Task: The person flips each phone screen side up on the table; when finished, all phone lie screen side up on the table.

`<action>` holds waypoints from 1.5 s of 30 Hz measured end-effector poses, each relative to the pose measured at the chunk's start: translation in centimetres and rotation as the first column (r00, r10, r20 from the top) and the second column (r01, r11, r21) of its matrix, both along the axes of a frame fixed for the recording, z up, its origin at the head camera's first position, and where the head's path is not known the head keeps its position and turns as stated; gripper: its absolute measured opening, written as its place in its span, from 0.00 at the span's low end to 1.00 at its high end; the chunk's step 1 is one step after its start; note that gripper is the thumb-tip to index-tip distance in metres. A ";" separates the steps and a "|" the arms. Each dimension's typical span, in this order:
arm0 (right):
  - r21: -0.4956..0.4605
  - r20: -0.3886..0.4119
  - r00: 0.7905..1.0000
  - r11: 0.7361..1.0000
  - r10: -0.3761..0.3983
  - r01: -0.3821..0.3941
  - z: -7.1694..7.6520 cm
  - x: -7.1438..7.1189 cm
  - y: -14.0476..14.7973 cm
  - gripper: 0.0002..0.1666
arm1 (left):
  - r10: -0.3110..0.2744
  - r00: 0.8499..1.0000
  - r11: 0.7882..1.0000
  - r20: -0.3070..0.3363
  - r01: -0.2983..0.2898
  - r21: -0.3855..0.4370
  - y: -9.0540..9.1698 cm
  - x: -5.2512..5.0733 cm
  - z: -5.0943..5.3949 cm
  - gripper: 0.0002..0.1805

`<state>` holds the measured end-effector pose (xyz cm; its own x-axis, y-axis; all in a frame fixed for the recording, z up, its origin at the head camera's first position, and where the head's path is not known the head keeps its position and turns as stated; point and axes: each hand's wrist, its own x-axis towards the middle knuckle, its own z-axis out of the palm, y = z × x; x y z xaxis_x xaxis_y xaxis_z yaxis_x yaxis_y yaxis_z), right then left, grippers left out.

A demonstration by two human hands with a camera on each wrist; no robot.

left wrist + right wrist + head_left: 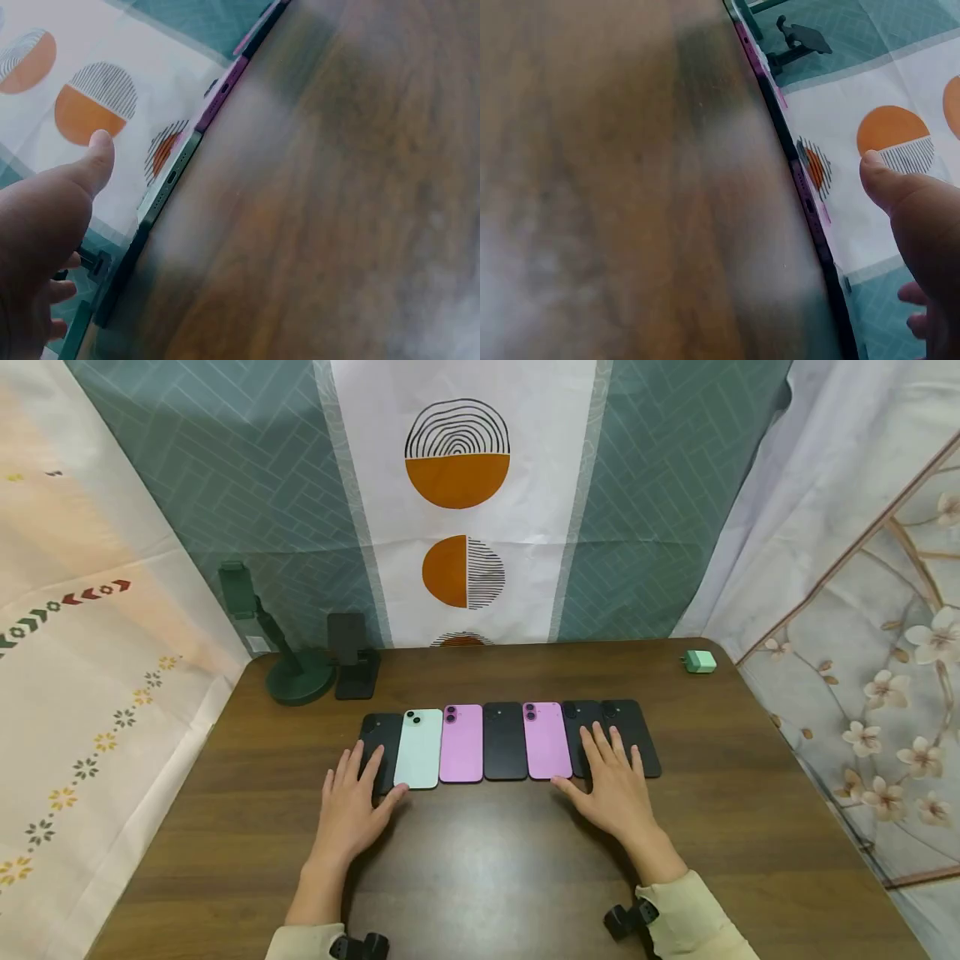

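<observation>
So closest to me are two pale cuffs [306,942], each with a small black camera [362,947] at the wrist, resting over a brown wood-grain table [465,868]. Left hand [349,814] is spread loosely over a slim black phone [384,732], thumb out by the neighbouring mint-green phone [418,747]. Right hand [618,795] is fanned out too, over two dark phones [632,725] at the right end. Neither one's gripping anything; can't tell how firmly the fingertips touch, if at all. My guess: flat, spread fingers at both ends suit steadying the row without lifting anything.

Between the hands: a pink phone [461,745], a black one [505,742], another pink one [547,742]. All seven lie backs up, side by side, ports facing the person, probably so they line up neatly.

Farther back, a round-based green stand [300,677], a black folding stand [357,678] and a mint charger cube [701,662] sit out of the way.
</observation>
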<state>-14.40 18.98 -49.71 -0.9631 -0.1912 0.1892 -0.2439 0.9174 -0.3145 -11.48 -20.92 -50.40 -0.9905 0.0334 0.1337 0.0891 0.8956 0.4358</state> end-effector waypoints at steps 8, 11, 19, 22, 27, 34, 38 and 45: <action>-0.201 -0.113 0.989 0.973 0.092 -0.114 0.2 -2.3 -1.1 0.48 | 0.125 0.981 0.982 -0.148 -0.100 0.163 -0.4 0.4 -0.1 0.39; -0.278 -0.091 0.988 0.950 0.121 -0.142 0.4 -3.4 -1.9 0.44 | 0.170 0.974 0.970 -0.152 -0.139 0.199 -0.6 0.7 -0.1 0.36; -0.372 -0.043 0.976 0.903 0.213 -0.213 0.1 -6.6 -4.7 0.38 | 0.205 0.967 0.961 -0.150 -0.170 0.217 -1.1 1.4 -0.3 0.36; -0.381 -0.010 0.969 0.895 0.248 -0.233 0.1 -7.6 -6.2 0.38 | 0.225 0.963 0.957 -0.150 -0.190 0.217 -1.3 1.5 -0.3 0.37; -0.374 0.021 0.945 0.879 0.328 -0.296 0.2 -9.2 -9.0 0.37 | 0.263 0.955 0.947 -0.138 -0.228 0.224 -1.5 1.6 -0.1 0.37; -0.365 0.069 0.911 0.860 0.406 -0.356 0.0 -10.6 -12.8 0.34 | 0.267 0.958 0.944 -0.108 -0.237 0.232 -1.4 1.9 -0.2 0.38; -0.369 0.052 0.892 0.839 0.449 -0.401 -0.2 -11.0 -14.8 0.33 | 0.263 0.958 0.945 -0.116 -0.232 0.229 -1.4 2.1 -0.4 0.39; -0.325 0.045 0.865 0.826 0.499 -0.460 -0.1 -12.2 -17.8 0.34 | 0.263 0.956 0.948 -0.131 -0.231 0.219 -0.9 2.1 -1.0 0.38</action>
